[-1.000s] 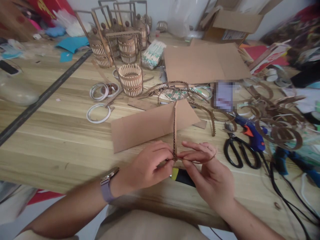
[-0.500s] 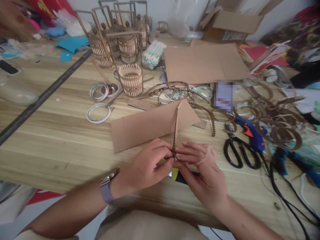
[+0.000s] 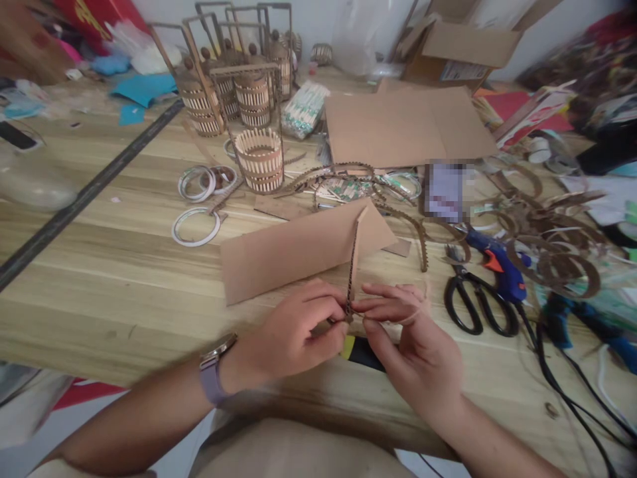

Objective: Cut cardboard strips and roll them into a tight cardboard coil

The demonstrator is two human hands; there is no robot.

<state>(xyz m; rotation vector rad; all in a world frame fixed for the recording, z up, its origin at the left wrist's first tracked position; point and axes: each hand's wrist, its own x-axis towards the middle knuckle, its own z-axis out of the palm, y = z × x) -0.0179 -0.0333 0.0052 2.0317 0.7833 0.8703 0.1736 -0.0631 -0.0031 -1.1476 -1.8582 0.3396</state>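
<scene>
My left hand [image 3: 308, 328] is closed, pinching the near end of a narrow corrugated cardboard strip [image 3: 353, 269] between thumb and fingers. The strip stands edge up, its fluted side showing, and its far end reaches over a flat cardboard piece [image 3: 283, 249]. Thumb and fingers of my right hand [image 3: 408, 332] pinch a thin brown paper peel [image 3: 359, 315] at the strip's near end. Part of that thin band seems to curl over the right fingers. Below my hands lies a yellow and black tool [image 3: 365, 352], partly covered.
Scissors [image 3: 480, 305], a blue glue gun [image 3: 500, 265] and curled cardboard strips [image 3: 562, 245] lie to the right. Tape rolls [image 3: 196, 243] and a stick basket [image 3: 259, 162] stand beyond the left hand. Larger cardboard [image 3: 408, 126] lies at the back.
My right hand has moved slightly right, away from the strip's end, drawing the thin peel with it. The left hand keeps its pinch, and the strip has shifted slightly right.
</scene>
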